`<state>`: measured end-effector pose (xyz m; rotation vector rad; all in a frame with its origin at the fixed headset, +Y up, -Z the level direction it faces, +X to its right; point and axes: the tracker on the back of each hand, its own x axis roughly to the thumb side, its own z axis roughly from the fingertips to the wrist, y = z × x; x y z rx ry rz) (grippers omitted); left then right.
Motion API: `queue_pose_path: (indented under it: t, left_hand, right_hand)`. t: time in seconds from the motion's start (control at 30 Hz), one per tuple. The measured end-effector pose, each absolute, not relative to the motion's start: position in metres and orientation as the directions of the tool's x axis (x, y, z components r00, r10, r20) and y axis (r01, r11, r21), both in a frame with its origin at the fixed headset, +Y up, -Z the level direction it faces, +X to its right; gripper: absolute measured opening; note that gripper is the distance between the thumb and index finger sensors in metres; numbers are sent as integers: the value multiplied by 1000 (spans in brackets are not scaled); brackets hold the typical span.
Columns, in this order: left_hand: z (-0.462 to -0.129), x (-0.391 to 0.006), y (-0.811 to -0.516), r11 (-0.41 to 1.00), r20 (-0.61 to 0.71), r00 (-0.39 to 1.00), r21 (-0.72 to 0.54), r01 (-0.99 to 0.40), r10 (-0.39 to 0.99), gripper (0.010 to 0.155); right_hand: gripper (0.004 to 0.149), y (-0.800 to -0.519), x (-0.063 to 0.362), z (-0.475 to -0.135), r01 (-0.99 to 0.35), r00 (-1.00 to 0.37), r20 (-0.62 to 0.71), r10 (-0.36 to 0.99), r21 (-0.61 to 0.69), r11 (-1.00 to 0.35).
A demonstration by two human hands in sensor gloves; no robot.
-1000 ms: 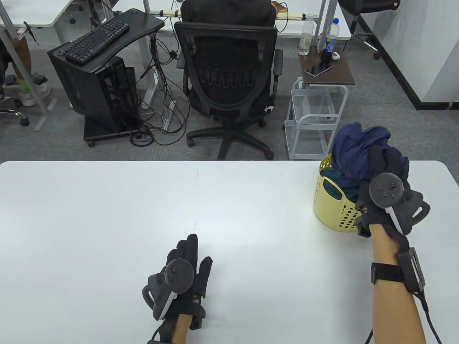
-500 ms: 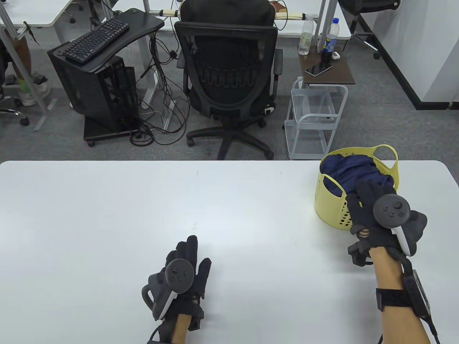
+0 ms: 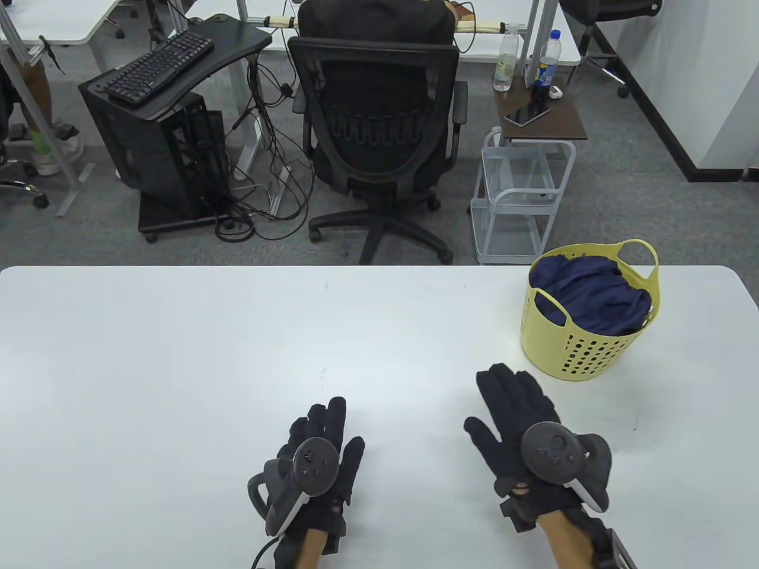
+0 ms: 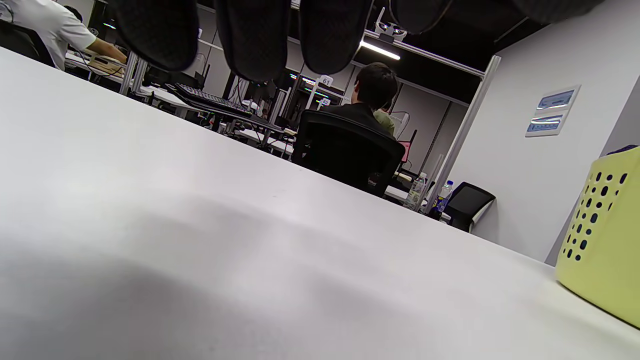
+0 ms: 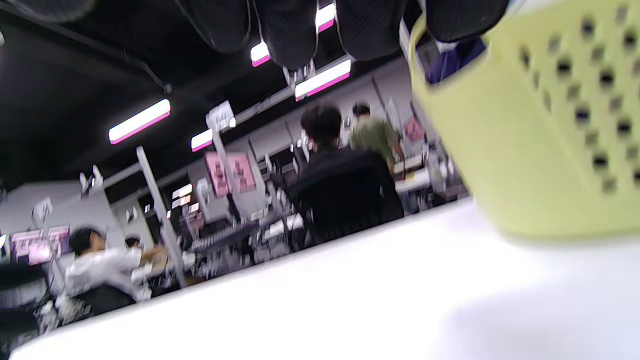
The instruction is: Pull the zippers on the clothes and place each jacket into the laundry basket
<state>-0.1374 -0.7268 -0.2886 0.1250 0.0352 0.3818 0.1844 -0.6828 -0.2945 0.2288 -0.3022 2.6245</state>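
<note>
Table view, left to right: we see the left hand [image 3: 323, 453] flat over the white table [image 3: 178, 367], fingers straight, holding nothing. The right hand [image 3: 522, 427] lies beside it, fingers spread, also empty. Further right stands the yellow laundry basket [image 3: 578, 352] with a navy jacket [image 3: 593, 293] bundled inside. In the left wrist view we read "61" on a small tag [image 4: 326, 80]; the wall sign [image 4: 552, 111] is unreadable.

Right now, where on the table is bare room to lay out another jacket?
The white table is bare left of the yellow laundry basket and beyond both hands. Crowded spots: the far right corner, where the basket holds a navy jacket, and the near edge under the left hand and right hand.
</note>
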Motion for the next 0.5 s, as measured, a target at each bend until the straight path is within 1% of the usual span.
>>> queue_pose_path:
  t: [0.03,0.07,0.13,0.23,0.5]
  left_hand:
    - [-288,-137,-726,916,-5,924,129,-379,383,72]
    - [-289,-136,-726,915,-3,922,129,-383,387,72]
    - [-289,-136,-725,916,-3,922,119,-384,387,72]
    - [-290,-133,-726,915,-4,920,106,-390,392,72]
    - [-289,-129,-729,923,4,927,90,-375,376,72]
  right_hand:
    - [77,-700,180,-296,-493,-863,211,459,-151,-857]
    - [78,-710,177,-299,-494,-862,213,461,-146,-857]
    - [80,-727,175,-299,-409,-901,199,385,-100,-907]
    - [79,-735,175,-298,-389,-907,205,367,-80,-918]
    - [79,-745,170,-291,-381,-907,198,372,-11,-924]
